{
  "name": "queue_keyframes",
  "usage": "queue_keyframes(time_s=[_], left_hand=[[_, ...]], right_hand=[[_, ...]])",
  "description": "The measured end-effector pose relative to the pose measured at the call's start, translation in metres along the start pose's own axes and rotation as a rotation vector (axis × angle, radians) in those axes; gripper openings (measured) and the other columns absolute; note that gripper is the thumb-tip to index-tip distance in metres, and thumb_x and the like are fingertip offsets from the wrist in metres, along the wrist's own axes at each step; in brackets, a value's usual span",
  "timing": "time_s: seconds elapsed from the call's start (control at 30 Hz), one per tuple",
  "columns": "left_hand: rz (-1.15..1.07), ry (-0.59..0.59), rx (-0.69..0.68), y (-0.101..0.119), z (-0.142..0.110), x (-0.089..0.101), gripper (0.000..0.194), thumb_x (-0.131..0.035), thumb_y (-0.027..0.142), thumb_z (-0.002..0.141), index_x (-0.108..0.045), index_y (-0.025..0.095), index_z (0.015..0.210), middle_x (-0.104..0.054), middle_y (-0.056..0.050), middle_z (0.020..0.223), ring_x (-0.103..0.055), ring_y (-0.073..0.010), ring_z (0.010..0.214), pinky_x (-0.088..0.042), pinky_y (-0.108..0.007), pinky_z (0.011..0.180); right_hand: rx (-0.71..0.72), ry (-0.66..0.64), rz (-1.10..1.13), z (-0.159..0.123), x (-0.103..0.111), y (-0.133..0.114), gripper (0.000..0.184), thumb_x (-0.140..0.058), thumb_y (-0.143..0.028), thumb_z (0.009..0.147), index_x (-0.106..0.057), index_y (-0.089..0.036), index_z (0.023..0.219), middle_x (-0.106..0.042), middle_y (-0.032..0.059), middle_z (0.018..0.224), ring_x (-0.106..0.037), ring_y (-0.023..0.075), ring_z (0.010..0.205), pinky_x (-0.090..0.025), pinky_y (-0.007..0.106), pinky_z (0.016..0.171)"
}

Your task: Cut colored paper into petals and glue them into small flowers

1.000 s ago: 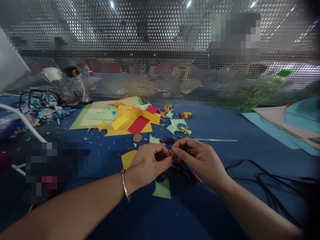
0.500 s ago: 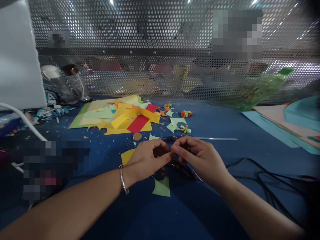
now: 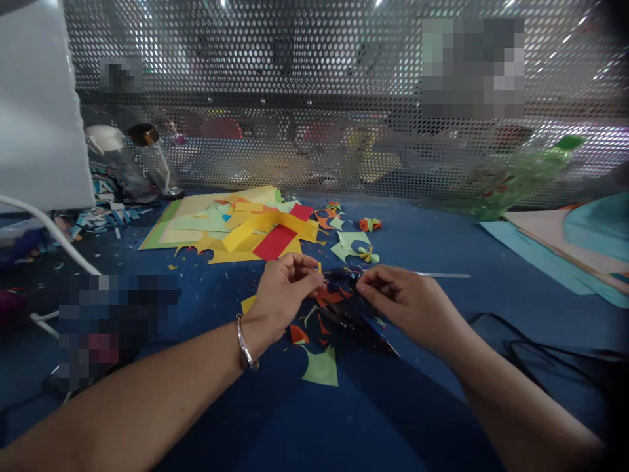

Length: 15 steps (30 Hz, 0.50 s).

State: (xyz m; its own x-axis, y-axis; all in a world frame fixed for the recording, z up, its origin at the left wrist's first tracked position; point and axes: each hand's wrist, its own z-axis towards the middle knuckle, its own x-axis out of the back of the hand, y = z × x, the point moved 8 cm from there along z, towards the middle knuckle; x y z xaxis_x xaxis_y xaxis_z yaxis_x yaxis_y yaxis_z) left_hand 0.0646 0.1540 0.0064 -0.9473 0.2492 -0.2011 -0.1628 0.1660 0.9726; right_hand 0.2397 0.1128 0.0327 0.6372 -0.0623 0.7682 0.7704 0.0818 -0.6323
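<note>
My left hand [image 3: 282, 295], with a silver bangle [image 3: 244, 344] at the wrist, is closed in a pinch. A small yellow paper piece [image 3: 319, 267] sticks up at its fingertips. My right hand [image 3: 403, 295] is also pinched, a short way to the right; anything in its fingertips is hidden or too small to make out. Between and below the hands lies a dark, shiny object [image 3: 361, 321] whose kind I cannot tell. Orange paper scraps [image 3: 334, 296] lie on and around it. A pale green cut scrap [image 3: 322, 365] lies nearer me.
Yellow, green and red paper sheets [image 3: 236, 252] are heaped behind my left hand. Small paper flowers [image 3: 369, 224] sit beyond the hands. Bottles [image 3: 154, 160] stand at the back left, a green bottle [image 3: 525, 177] leans at the right. Black cables [image 3: 521, 347] lie right; a perforated metal panel [image 3: 295, 65] closes the back.
My hands, close together at the fingertips before, have moved apart. The yellow piece now shows at the left fingertips, and the dark object and orange scraps are uncovered.
</note>
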Motion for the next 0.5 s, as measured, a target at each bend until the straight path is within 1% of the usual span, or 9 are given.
queue_keyframes(time_s=[0.1, 0.2, 0.37, 0.5], left_hand=[[-0.065, 0.109, -0.059, 0.005, 0.003, 0.010, 0.023, -0.074, 0.023, 0.073, -0.058, 0.016, 0.088, -0.063, 0.002, 0.072, -0.063, -0.0096, 0.065, -0.051, -0.024, 0.065], [-0.067, 0.153, -0.136, 0.011, 0.002, 0.014, 0.020, -0.075, 0.022, 0.073, -0.061, 0.016, 0.087, -0.063, 0.002, 0.074, -0.062, -0.0075, 0.064, -0.051, -0.022, 0.064], [-0.064, 0.137, -0.156, 0.013, -0.003, 0.010, 0.017, -0.074, 0.023, 0.073, -0.063, 0.016, 0.084, -0.063, 0.002, 0.071, -0.060, -0.0071, 0.062, -0.051, -0.022, 0.063], [-0.080, 0.107, -0.102, 0.009, -0.006, 0.005, 0.017, -0.074, 0.022, 0.072, -0.064, 0.016, 0.084, -0.064, 0.001, 0.072, -0.062, -0.0086, 0.063, -0.053, -0.023, 0.064]], right_hand=[[-0.009, -0.138, -0.321, 0.000, -0.011, 0.005, 0.019, -0.056, -0.035, 0.086, -0.060, -0.023, 0.073, -0.061, 0.0003, 0.063, -0.052, 0.0151, 0.054, -0.029, 0.027, 0.049], [-0.047, -0.216, -0.521, -0.003, -0.017, 0.006, 0.015, -0.055, -0.028, 0.084, -0.057, -0.022, 0.070, -0.065, 0.0017, 0.069, -0.054, 0.0160, 0.057, -0.022, 0.028, 0.050], [-0.079, -0.271, -0.606, -0.005, -0.020, 0.001, 0.016, -0.051, -0.028, 0.084, -0.056, -0.022, 0.070, -0.067, 0.0031, 0.071, -0.054, 0.0174, 0.059, -0.018, 0.029, 0.051], [-0.104, -0.292, -0.651, -0.004, -0.020, 0.001, 0.014, -0.049, -0.026, 0.081, -0.053, -0.022, 0.068, -0.066, 0.0029, 0.070, -0.053, 0.0168, 0.058, -0.017, 0.029, 0.051]])
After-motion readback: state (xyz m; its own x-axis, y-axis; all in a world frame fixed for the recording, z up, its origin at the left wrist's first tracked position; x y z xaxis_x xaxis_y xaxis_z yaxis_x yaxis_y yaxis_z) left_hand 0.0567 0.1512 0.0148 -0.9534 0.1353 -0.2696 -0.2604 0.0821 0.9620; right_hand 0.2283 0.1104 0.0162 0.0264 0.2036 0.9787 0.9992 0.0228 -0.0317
